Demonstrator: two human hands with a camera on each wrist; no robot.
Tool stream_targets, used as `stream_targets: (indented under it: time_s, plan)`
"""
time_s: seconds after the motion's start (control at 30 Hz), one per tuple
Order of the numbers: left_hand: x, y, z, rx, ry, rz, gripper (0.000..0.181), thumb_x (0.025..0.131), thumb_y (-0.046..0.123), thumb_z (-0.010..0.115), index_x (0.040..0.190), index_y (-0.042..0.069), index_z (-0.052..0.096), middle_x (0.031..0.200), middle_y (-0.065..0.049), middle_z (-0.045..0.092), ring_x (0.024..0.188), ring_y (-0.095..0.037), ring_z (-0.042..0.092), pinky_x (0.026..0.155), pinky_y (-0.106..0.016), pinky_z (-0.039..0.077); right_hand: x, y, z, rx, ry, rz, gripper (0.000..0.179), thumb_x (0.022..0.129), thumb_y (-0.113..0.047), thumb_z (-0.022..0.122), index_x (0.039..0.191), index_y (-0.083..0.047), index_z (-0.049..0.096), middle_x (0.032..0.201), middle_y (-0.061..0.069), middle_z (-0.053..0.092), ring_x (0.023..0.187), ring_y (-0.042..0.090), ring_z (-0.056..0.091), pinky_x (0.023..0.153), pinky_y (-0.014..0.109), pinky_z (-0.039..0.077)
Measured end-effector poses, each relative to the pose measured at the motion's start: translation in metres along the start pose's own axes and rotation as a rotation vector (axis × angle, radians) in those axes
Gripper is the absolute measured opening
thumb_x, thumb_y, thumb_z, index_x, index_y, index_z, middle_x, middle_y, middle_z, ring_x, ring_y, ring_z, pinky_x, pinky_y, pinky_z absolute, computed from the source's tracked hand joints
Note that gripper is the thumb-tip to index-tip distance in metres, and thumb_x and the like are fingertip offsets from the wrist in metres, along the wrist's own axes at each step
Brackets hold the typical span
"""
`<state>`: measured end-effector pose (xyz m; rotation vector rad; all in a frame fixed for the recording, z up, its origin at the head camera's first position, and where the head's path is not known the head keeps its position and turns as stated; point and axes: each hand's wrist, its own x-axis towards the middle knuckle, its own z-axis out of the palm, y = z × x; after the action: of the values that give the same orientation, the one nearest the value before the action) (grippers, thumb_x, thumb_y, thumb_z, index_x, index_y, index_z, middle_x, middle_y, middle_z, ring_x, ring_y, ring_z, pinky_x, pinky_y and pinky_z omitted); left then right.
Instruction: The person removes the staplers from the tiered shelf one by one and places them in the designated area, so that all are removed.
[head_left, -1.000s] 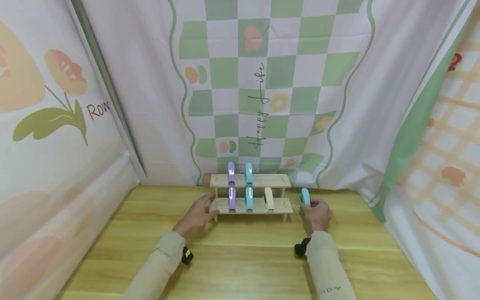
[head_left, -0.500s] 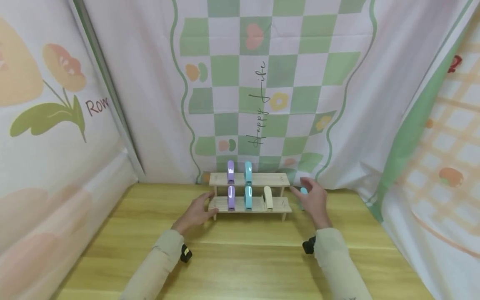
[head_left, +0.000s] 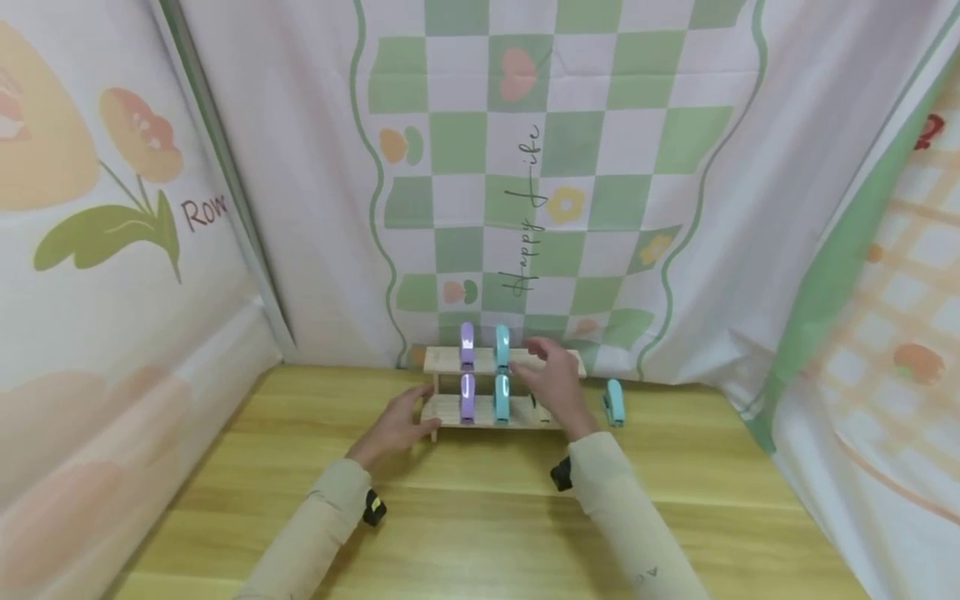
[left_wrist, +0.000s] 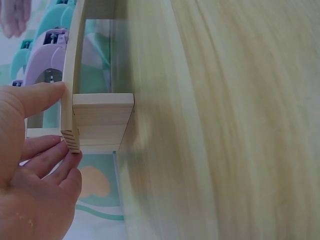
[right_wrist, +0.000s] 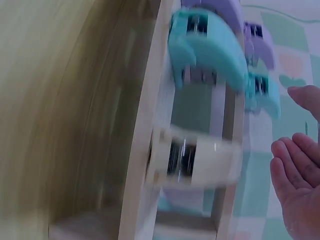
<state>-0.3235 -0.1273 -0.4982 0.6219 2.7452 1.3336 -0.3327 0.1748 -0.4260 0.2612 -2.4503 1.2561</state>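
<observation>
A two-tier wooden stand (head_left: 480, 412) holds several small staplers. On its upper tier are a purple stapler (head_left: 467, 346) and a turquoise stapler (head_left: 502, 347). The lower tier carries another purple stapler (head_left: 467, 398), another turquoise stapler (head_left: 502, 398) and a cream stapler (right_wrist: 210, 159), which my right hand hides in the head view. My left hand (head_left: 393, 427) pinches the stand's left end, thumb on one face of the board (left_wrist: 70, 115) and fingertips on the other. My right hand (head_left: 555, 385) reaches over the stand's right half, fingers apart and holding nothing, near the upper turquoise stapler.
A loose turquoise stapler (head_left: 614, 403) stands on the wooden table (head_left: 465, 517) to the right of the stand. Close behind the stand hangs a green checked curtain (head_left: 525, 208). Printed cloth (head_left: 135, 333) also encloses the left side.
My right hand has let go of the loose turquoise stapler, leaving it on the table. It has moved left over the stand. My left hand has stayed at the stand's end.
</observation>
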Motion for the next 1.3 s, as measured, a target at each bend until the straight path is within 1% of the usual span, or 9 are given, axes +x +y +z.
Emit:
stream_targets:
  time_s: [0.1,0.2,0.4,0.57,0.77,0.87,1.03,1.2,1.3]
  plan:
    - [0.001,0.0,0.002,0.009,0.004,0.007,0.073,0.097,0.019,0.076,0.158,-0.002,0.041,0.161,-0.024,0.048,0.151,-0.045,0.043,0.129,-0.063,0.032,0.002,-0.006,0.012,0.031,0.016,0.036,0.053,0.091,-0.024,0.084,0.135,0.0,0.066,0.134,0.02,0.07,0.129,0.038,0.064,0.111,0.053,0.057]
    - [0.001,-0.001,0.004,0.014,0.003,0.01,0.073,0.097,0.019,0.076,0.157,-0.002,0.041,0.161,-0.024,0.048,0.151,-0.045,0.043,0.129,-0.062,0.032,0.004,-0.01,0.023,0.069,0.064,0.089,0.054,0.09,-0.024,0.085,0.134,0.0,0.066,0.132,0.02,0.071,0.126,0.037,0.066,0.108,0.05,0.059]
    - [-0.003,-0.001,0.004,0.011,0.01,0.015,0.071,0.096,0.017,0.077,0.155,-0.004,0.043,0.159,-0.026,0.05,0.149,-0.046,0.045,0.128,-0.063,0.034,0.006,-0.013,0.04,0.076,0.166,0.179,0.053,0.085,-0.026,0.089,0.128,-0.002,0.07,0.123,0.018,0.075,0.115,0.034,0.073,0.098,0.044,0.065]
    - [-0.004,-0.003,0.005,0.02,0.001,0.019,0.072,0.097,0.019,0.076,0.156,-0.003,0.042,0.16,-0.025,0.049,0.15,-0.045,0.044,0.128,-0.062,0.033,0.008,-0.016,0.047,0.103,0.207,0.21,0.045,0.084,-0.02,0.088,0.121,-0.001,0.072,0.116,0.02,0.078,0.106,0.033,0.075,0.092,0.044,0.066]
    - [-0.003,-0.004,0.005,0.026,0.003,0.025,0.072,0.098,0.02,0.075,0.157,-0.003,0.041,0.161,-0.025,0.047,0.151,-0.045,0.043,0.129,-0.062,0.032,0.012,-0.017,0.049,0.155,0.218,0.256,0.043,0.082,-0.013,0.083,0.122,-0.002,0.072,0.112,0.015,0.077,0.102,0.03,0.075,0.086,0.04,0.068]
    - [-0.002,-0.004,0.005,0.024,0.012,0.02,0.072,0.097,0.02,0.076,0.157,-0.003,0.042,0.161,-0.025,0.048,0.151,-0.046,0.043,0.129,-0.062,0.032,0.014,-0.015,0.047,0.158,0.213,0.242,0.043,0.082,-0.014,0.084,0.121,-0.003,0.073,0.113,0.015,0.077,0.103,0.03,0.074,0.088,0.041,0.067]
    - [-0.003,-0.003,0.004,0.014,0.01,0.017,0.073,0.097,0.02,0.076,0.157,-0.003,0.041,0.161,-0.025,0.048,0.151,-0.046,0.042,0.129,-0.063,0.032,0.015,-0.006,0.036,0.16,0.181,0.182,0.041,0.081,-0.013,0.086,0.119,-0.004,0.075,0.112,0.015,0.078,0.104,0.031,0.073,0.095,0.045,0.065]
    - [-0.001,-0.003,0.003,0.018,0.01,0.028,0.073,0.097,0.019,0.076,0.157,-0.004,0.041,0.16,-0.026,0.048,0.151,-0.046,0.043,0.129,-0.063,0.032,0.013,0.008,0.016,0.16,0.115,0.093,0.037,0.083,-0.011,0.082,0.119,-0.006,0.075,0.113,0.014,0.078,0.104,0.031,0.073,0.095,0.047,0.063]
    - [0.0,-0.003,0.002,0.025,0.012,0.032,0.073,0.097,0.018,0.076,0.156,-0.004,0.042,0.16,-0.026,0.049,0.151,-0.046,0.044,0.129,-0.062,0.033,0.012,0.02,0.001,0.137,0.097,0.04,0.036,0.086,-0.01,0.081,0.121,-0.005,0.074,0.115,0.014,0.077,0.105,0.03,0.072,0.095,0.047,0.062]
